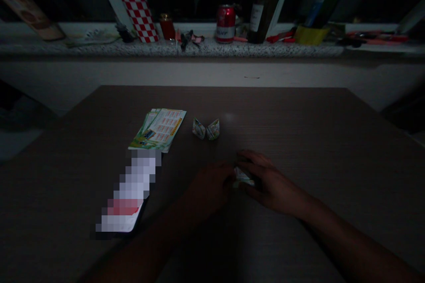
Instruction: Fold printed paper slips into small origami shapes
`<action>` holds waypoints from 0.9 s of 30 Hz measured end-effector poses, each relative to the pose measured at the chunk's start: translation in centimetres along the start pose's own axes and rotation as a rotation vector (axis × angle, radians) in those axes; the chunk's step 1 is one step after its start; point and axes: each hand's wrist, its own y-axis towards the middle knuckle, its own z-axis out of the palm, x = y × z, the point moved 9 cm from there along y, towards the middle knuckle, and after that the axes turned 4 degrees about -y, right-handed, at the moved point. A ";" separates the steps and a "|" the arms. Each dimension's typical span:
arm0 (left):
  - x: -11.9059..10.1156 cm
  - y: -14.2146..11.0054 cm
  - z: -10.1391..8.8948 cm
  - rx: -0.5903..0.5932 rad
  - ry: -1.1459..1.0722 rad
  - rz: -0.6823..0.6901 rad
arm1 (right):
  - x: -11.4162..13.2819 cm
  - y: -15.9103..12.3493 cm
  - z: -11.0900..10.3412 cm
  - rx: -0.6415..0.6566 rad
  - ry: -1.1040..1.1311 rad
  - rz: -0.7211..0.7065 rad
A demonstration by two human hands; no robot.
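A small piece of printed paper (244,176), white and green, lies low over the table between my two hands. My left hand (212,185) is closed at its left edge, though deep shadow hides most of those fingers. From the other side, my right hand (270,181) holds the paper, with the thumb on the near side and curled fingers on the far side. Beyond the hands stand two small folded paper shapes (199,129), pointed and close together. To their left is a loose stack of printed calendar cards (162,128).
A lit phone (134,194), its screen blurred out, lies left of my left arm. The brown table (282,115) ends at a white wall. On the speckled sill (206,51) stand a red can (226,24), a checkered bottle (141,15), a dark bottle (257,17) and small clutter.
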 end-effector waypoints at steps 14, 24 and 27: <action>-0.6 -0.5 -1.0 -0.085 -0.039 0.116 | -0.6 0.1 -0.2 -0.086 0.296 0.159; -0.4 -2.7 -6.3 -0.646 -0.264 0.070 | -1.8 -0.3 -1.0 -0.307 0.998 0.313; 1.3 -1.6 -3.5 -0.426 -0.542 -0.137 | -1.6 -0.4 -1.4 -0.355 1.021 0.311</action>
